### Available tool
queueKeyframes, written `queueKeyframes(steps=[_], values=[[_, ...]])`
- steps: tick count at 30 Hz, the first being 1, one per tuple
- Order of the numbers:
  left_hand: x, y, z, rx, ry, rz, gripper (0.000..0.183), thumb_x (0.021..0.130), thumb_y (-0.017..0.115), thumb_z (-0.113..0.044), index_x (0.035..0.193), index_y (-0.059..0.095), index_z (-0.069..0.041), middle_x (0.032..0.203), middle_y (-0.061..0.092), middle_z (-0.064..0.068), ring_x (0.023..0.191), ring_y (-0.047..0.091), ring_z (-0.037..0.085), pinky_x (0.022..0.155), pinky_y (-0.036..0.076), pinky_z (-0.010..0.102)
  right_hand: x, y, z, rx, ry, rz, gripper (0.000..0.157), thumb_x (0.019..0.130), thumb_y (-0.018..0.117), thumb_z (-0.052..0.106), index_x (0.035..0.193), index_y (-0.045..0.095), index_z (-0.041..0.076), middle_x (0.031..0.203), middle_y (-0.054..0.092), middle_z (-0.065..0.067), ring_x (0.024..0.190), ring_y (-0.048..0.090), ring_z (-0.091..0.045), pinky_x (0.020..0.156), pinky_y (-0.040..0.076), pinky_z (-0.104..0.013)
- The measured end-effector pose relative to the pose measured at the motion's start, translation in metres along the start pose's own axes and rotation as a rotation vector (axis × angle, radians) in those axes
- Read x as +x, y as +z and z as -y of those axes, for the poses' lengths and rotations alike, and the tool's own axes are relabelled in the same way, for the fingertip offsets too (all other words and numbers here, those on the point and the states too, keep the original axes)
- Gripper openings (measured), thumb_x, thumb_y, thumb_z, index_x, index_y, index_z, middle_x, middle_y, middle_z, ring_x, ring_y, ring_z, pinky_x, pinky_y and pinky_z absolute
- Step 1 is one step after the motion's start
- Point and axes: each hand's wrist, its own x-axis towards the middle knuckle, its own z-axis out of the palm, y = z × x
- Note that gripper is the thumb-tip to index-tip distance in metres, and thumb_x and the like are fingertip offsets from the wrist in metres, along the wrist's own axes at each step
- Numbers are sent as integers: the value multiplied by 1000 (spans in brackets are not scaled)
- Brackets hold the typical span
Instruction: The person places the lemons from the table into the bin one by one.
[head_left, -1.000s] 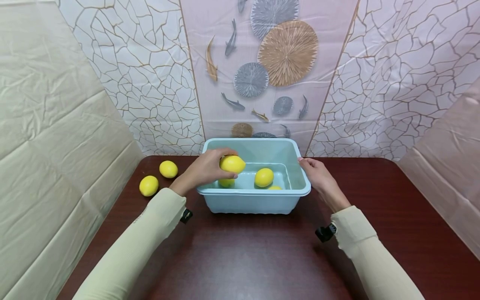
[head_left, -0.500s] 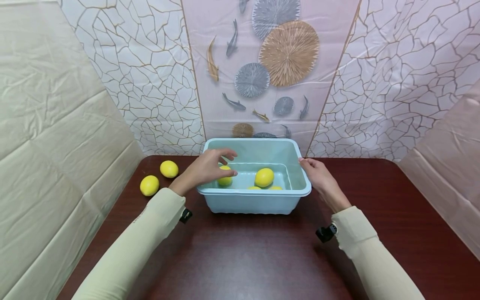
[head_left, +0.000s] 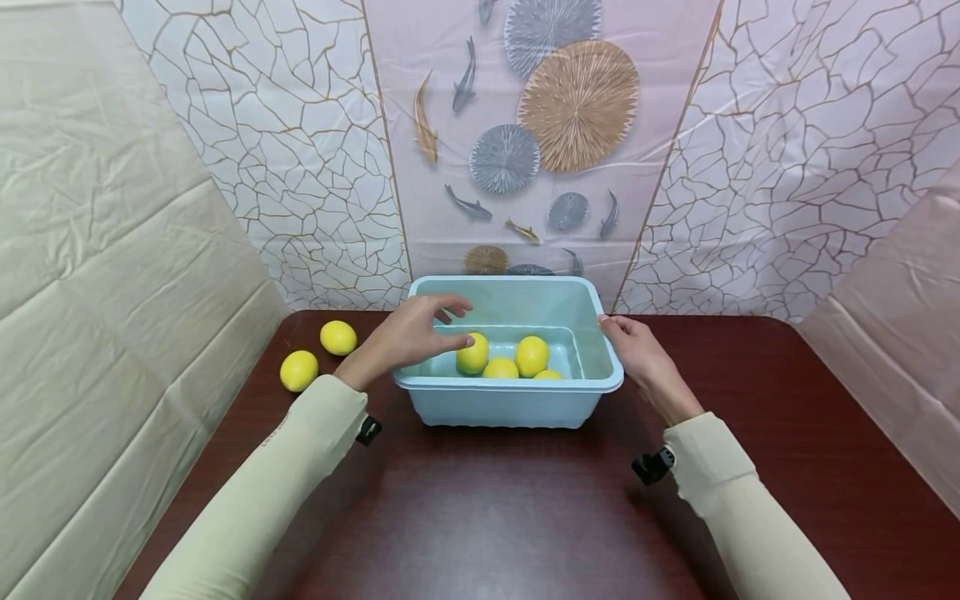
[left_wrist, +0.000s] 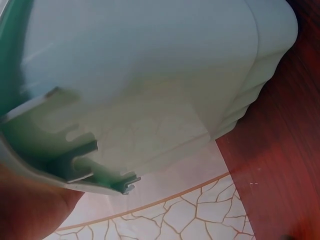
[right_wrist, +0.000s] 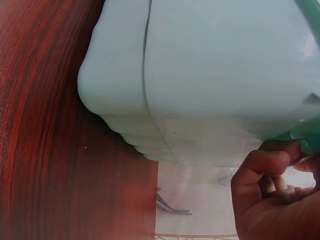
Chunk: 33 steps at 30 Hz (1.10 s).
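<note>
A pale blue plastic basin (head_left: pixel 502 408) stands near the table's back edge. Inside it lie several yellow lemons, among them a left one (head_left: pixel 474 357), a front one (head_left: pixel 500 368) and a right one (head_left: pixel 532 356). Over the basin's left rim reaches my left hand (head_left: pixel 415 335), fingers apart and holding nothing; its thumb tip overlaps the left lemon in the head view, and contact is unclear. My right hand (head_left: pixel 636 348) pinches the right rim; in the right wrist view its curled fingers (right_wrist: pixel 260 175) are at the rim's underside.
Two more lemons, a rear one (head_left: pixel 338 337) and a nearer one (head_left: pixel 299 371), lie on the dark red-brown table (head_left: pixel 495 508) left of the basin. A patterned cloth (head_left: pixel 577 242) hangs behind the table, with plain cloth at both sides.
My left hand has let go of a lemon, which dropped into the basin. Lemons inside have shifted, the left one rolling rightward. The right hand keeps its hold on the rim.
</note>
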Motion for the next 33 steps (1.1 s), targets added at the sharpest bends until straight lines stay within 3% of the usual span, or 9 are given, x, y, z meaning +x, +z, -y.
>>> queueKeyframes(steps=[9, 18, 26, 33], values=[[-7, -8, 2, 32, 17, -35, 48, 89, 72, -44, 129, 64, -17, 122, 67, 0, 108, 63, 19, 91, 51, 38, -1, -1, 1, -6, 4, 8, 64, 105, 34, 51, 140, 48, -1, 124, 58, -24, 105, 61, -35, 72, 53, -28], [-13, -12, 5, 81, 26, -95, 44, 91, 72, -36, 128, 64, -15, 127, 65, 1, 115, 60, 23, 94, 50, 40, -3, -1, 2, -22, 3, 10, 63, 106, 33, 51, 141, 47, 0, 125, 57, -23, 106, 60, -32, 73, 53, -28], [-20, -17, 9, 130, 16, -148, 41, 91, 71, -35, 127, 65, -15, 127, 64, 3, 114, 59, 25, 92, 51, 41, -3, -2, 2, -27, 15, 14, 66, 105, 32, 52, 146, 43, 1, 132, 54, -23, 112, 58, -33, 79, 51, -31], [-27, -18, 17, 134, 11, -184, 44, 90, 72, -36, 128, 64, -14, 128, 62, 5, 112, 60, 25, 91, 52, 41, -3, -1, 2, -24, 12, 20, 66, 105, 32, 53, 144, 45, 1, 129, 55, -23, 110, 59, -33, 77, 53, -30]])
